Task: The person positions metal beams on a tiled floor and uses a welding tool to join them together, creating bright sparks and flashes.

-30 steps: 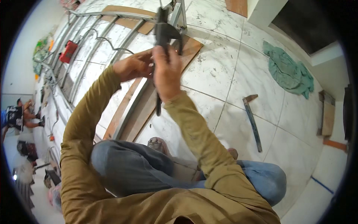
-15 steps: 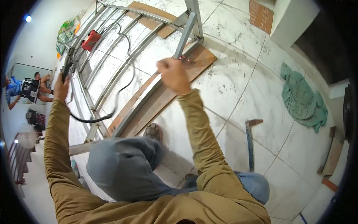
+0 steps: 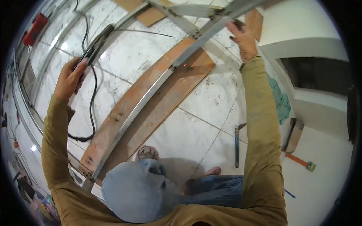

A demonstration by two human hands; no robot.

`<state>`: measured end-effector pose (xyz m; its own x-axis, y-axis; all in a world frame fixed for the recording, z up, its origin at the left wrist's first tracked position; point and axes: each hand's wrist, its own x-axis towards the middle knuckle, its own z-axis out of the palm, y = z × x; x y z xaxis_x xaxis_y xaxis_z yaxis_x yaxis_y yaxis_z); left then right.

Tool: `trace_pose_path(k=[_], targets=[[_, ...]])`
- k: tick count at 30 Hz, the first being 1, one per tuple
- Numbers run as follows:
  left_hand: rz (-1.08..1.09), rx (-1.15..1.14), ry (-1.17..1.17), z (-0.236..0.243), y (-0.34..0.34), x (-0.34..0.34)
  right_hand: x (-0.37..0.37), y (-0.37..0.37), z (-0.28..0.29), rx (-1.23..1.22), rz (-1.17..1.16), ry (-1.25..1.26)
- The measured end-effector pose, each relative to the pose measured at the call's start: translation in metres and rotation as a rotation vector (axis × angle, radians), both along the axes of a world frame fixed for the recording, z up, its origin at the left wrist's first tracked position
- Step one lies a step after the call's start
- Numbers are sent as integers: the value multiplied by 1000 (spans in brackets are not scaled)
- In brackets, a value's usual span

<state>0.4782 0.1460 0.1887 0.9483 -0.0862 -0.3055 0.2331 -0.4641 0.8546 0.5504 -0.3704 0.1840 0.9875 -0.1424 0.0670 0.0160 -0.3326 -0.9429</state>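
Note:
My left hand [image 3: 71, 78] is closed round a black welding electrode holder [image 3: 97, 45]. A thin welding rod [image 3: 145, 32] sticks out of the holder toward the right, apart from the metal bars. My right hand [image 3: 243, 40] has its fingers spread beside a grey metal tube [image 3: 211, 32] of the frame; its fingertips are at the tube's edge, and I cannot tell whether they touch. A long metal bar [image 3: 137, 107] runs down toward my knee over a stained wooden board [image 3: 107, 126]. Dark joint marks show along the bar, and a small red glowing spot lies on the board.
The holder's black cable [image 3: 94, 101] loops over the tiled floor. A red box-shaped machine [image 3: 36, 29] stands at the far left, past the frame's bars. On the right lie a hammer-like tool [image 3: 237, 147], a green cloth [image 3: 279, 101] and an orange-handled brush [image 3: 299, 162].
The view has shifted toward the frame's right part. My right hand has left the bar's joint, opened and gone up and right. The welding rod now shows clearly, and fewer red sparks glow.

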Motion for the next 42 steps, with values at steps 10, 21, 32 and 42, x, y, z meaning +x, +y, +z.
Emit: trace_pose_path(k=[10,21,32,42], targets=[[31,-88,68,-91,41,58,19,18,-7,25,-106,139],[84,-77,-90,-67,171,50,13,-7,21,-91,-18,185],[-19,959,-527,86,187,-31,51,-36,-21,-294,64,-183],[152,983,-509,206,217,-65,41,-24,-17,-213,153,-240]])
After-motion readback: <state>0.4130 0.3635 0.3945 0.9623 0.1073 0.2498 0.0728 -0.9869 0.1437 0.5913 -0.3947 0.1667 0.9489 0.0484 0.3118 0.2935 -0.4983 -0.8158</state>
